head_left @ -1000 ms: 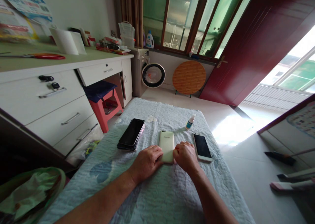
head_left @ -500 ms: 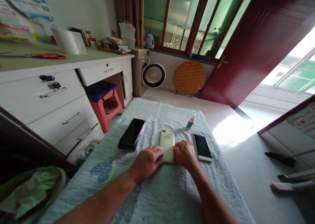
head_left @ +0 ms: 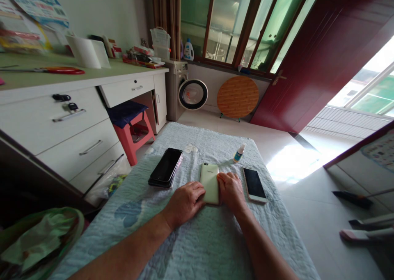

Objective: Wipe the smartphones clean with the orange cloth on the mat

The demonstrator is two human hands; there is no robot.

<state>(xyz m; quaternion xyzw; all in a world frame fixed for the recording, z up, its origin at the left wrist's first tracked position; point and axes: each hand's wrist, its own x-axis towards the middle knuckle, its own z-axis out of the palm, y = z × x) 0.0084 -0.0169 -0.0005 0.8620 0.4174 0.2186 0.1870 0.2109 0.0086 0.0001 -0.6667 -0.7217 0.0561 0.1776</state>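
Note:
A pale gold-white smartphone (head_left: 209, 183) lies back side up on the quilted cloth, its camera at the top left corner. My left hand (head_left: 187, 198) grips its lower left edge with curled fingers. Along the right edge, my right hand (head_left: 230, 188) presses with bent fingers, the fingertips near the upper right side. To the left is a stack of phones (head_left: 166, 165), the top one with its dark screen up. Right of my right hand rests a white-framed phone (head_left: 254, 184), also screen up. A small spray bottle (head_left: 239, 153) stands behind it.
The light blue quilted cloth (head_left: 197, 138) covers the surface under the phones. A white desk (head_left: 123, 79) with drawers runs along the left, a red stool (head_left: 131, 136) beneath it. At lower left is a green-rimmed bin (head_left: 80, 222). A washing machine (head_left: 175, 87) stands behind.
My right hand has slid slightly upward along the phone's right edge. My left hand keeps its hold, and the phone stays in place. The view has shifted very slightly.

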